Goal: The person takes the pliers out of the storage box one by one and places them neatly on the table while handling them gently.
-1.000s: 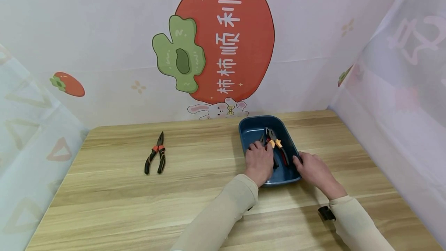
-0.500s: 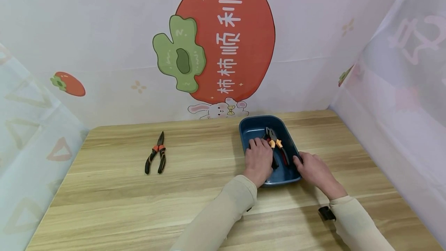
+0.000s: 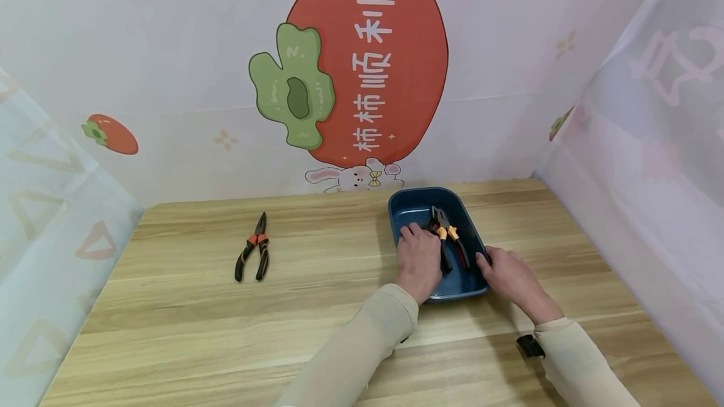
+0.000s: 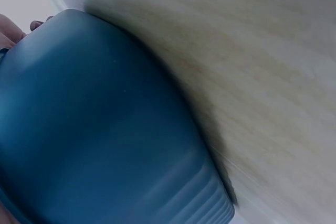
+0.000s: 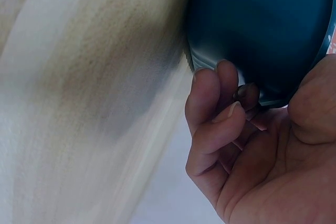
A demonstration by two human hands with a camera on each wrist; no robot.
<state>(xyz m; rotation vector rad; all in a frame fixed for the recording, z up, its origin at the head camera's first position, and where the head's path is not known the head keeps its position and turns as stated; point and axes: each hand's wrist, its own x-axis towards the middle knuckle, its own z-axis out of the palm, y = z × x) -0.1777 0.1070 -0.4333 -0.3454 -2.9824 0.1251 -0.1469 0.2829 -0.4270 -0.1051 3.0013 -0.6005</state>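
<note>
A blue plastic tray stands at the back right of the table. Combination pliers with yellow-and-black handles lie inside, among other dark and red tool parts. My left hand reaches over the tray's near-left side, its fingertips down inside beside the pliers; I cannot tell what its hidden fingers hold. In the left wrist view the tray's outer wall covers most of that hand. My right hand grips the right rim, thumb on top, and the right wrist view shows its curled fingers against the outer wall.
Long-nose pliers with black-and-red handles lie on the wooden table at the left, handles spread. A printed cloth wall rises behind the table, with more cloth at both sides.
My left hand has shifted slightly left within the tray, and its spread fingers have drawn closer together. My right hand, the tray and the long-nose pliers have stayed in place.
</note>
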